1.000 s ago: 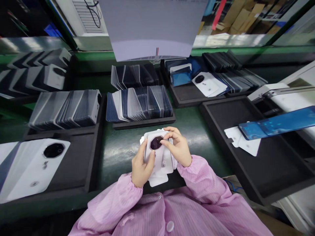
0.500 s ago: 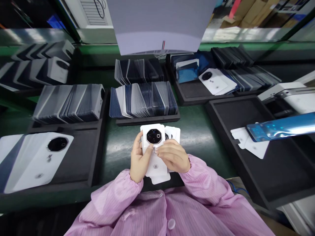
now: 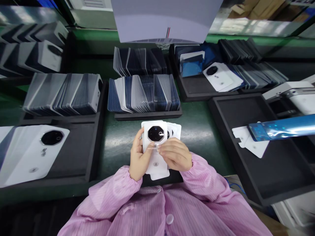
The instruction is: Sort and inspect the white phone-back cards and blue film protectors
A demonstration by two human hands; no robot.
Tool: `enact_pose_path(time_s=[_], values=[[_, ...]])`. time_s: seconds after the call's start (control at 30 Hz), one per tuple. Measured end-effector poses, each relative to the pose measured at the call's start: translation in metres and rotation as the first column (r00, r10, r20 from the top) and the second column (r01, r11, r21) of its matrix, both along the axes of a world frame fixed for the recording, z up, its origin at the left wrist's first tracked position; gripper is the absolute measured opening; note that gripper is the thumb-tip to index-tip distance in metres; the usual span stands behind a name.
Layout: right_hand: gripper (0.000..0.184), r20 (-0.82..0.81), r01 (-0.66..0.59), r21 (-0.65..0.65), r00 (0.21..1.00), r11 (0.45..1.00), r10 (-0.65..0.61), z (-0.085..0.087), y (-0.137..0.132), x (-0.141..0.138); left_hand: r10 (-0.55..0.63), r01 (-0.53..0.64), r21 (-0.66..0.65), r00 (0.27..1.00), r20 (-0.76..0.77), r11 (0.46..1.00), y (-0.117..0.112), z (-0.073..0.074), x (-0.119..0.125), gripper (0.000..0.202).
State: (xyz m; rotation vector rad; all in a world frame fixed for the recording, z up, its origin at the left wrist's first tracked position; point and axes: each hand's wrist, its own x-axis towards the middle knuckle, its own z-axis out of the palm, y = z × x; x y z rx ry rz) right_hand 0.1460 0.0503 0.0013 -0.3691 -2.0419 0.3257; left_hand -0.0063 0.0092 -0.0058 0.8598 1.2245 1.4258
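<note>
Along the near edge of the green tabletop [image 3: 118, 144], a bare strip runs between the left black foam tray [image 3: 81, 157] and the right deep tray [image 3: 270, 164]. There the left hand [image 3: 138, 160] has its grip closed around a fanned stack of white back covers [image 3: 157, 165], which are smooth with an octagonal black window. The right hand [image 3: 176, 156] pinches the top cover just below the window.

Glossy white plastic cover [image 3: 155, 144], matt black tray [image 3: 270, 170]
</note>
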Motion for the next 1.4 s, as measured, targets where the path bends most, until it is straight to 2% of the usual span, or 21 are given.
enact_pose_path(time_s=[0.4,0.43,0.5,0.53,0.6,0.63,0.7,0.73,0.8,0.87,0.9,0.97,1.0,1.03,1.07,1.1,1.2,1.23,1.27,1.33,1.4], values=[[0.027,0.007,-0.002,0.005,1.000,1.000,0.002,-0.001,-0.001,0.000,0.001,-0.001,0.005,1.000,0.010,1.000,0.000,0.001,0.000,0.055],[0.029,0.013,0.018,0.008,1.000,1.000,-0.018,-0.001,-0.001,0.000,0.001,-0.001,0.002,1.000,0.016,1.000,0.000,0.001,0.000,0.055],[0.035,0.014,0.152,-0.013,0.988,0.988,-0.151,-0.001,-0.001,0.000,-0.004,0.005,-0.021,0.999,0.039,1.000,0.000,0.002,0.001,0.056],[0.039,0.019,0.253,-0.048,0.968,0.966,-0.252,-0.001,-0.001,0.001,-0.010,0.012,-0.038,0.999,0.052,0.999,-0.001,0.002,0.002,0.056],[0.056,0.068,0.433,-0.191,0.901,0.881,-0.428,-0.001,0.000,0.002,-0.027,0.033,-0.077,0.997,0.076,0.996,-0.002,0.002,0.004,0.058],[0.069,0.112,0.474,-0.286,0.880,0.833,-0.462,-0.001,0.002,0.003,-0.035,0.043,-0.094,0.996,0.084,0.995,-0.002,0.002,0.004,0.059],[0.080,0.193,0.461,-0.475,0.886,0.749,-0.422,0.000,0.005,0.005,-0.053,0.064,-0.111,0.993,0.102,0.992,-0.004,0.001,0.005,0.062],[0.076,0.213,0.436,-0.552,0.898,0.711,-0.386,0.000,0.006,0.007,-0.061,0.074,-0.114,0.992,0.112,0.991,-0.004,0.001,0.006,0.062],[0.056,0.192,0.388,-0.658,0.915,0.645,-0.355,0.002,0.011,0.013,-0.064,0.078,-0.107,0.990,0.128,0.991,-0.004,0.000,0.006,0.059],[0.038,0.063,0.341,-0.732,0.896,0.590,-0.439,0.005,0.018,0.023,-0.035,0.048,-0.093,0.990,0.135,0.994,-0.003,-0.001,0.005,0.056],[0.034,-0.040,0.313,-0.757,0.855,0.574,-0.517,0.006,0.023,0.031,-0.008,0.020,-0.088,0.990,0.139,0.996,-0.002,-0.001,0.004,0.056],[0.030,-0.245,0.257,-0.781,0.711,0.569,-0.659,0.009,0.032,0.046,0.059,-0.046,-0.084,0.986,0.158,0.995,0.001,0.000,0.001,0.057],[0.030,-0.313,0.238,-0.787,0.641,0.569,-0.700,0.010,0.036,0.053,0.092,-0.078,-0.087,0.981,0.173,0.993,0.002,0.001,0.000,0.058],[0.031,-0.341,0.222,-0.796,0.604,0.563,-0.720,0.010,0.039,0.059,0.123,-0.106,-0.093,0.974,0.192,0.990,0.004,0.001,-0.002,0.060],[0.032,-0.330,0.205,-0.811,0.613,0.548,-0.718,0.010,0.041,0.061,0.148,-0.129,-0.098,0.966,0.212,0.987,0.005,0.002,-0.003,0.061],[0.032,-0.285,0.184,-0.833,0.665,0.521,-0.691,0.009,0.041,0.061,0.165,-0.144,-0.106,0.959,0.229,0.984,0.006,0.002,-0.004,0.064],[0.031,-0.052,0.179,-0.882,0.882,0.435,-0.468,0.000,0.036,0.046,0.170,-0.142,-0.124,0.950,0.263,0.982,0.008,0.003,-0.006,0.075],[0.029,0.041,0.232,-0.864,0.917,0.446,-0.396,-0.003,0.033,0.039,0.160,-0.129,-0.128,0.950,0.268,0.983,0.008,0.003,-0.006,0.079],[0.027,0.128,0.310,-0.814,0.921,0.492,-0.368,-0.006,0.030,0.031,0.143,-0.110,-0.132,0.952,0.271,0.985,0.008,0.003,-0.006,0.081],[0.025,0.231,0.481,-0.620,0.867,0.620,-0.442,-0.010,0.024,0.019,0.097,-0.064,-0.133,0.961,0.258,0.989,0.008,0.004,-0.004,0.079],[0.022,0.176,0.562,-0.432,0.819,0.705,-0.546,-0.009,0.020,0.013,0.046,-0.023,-0.115,0.979,0.199,0.993,0.005,0.004,-0.002,0.072]])
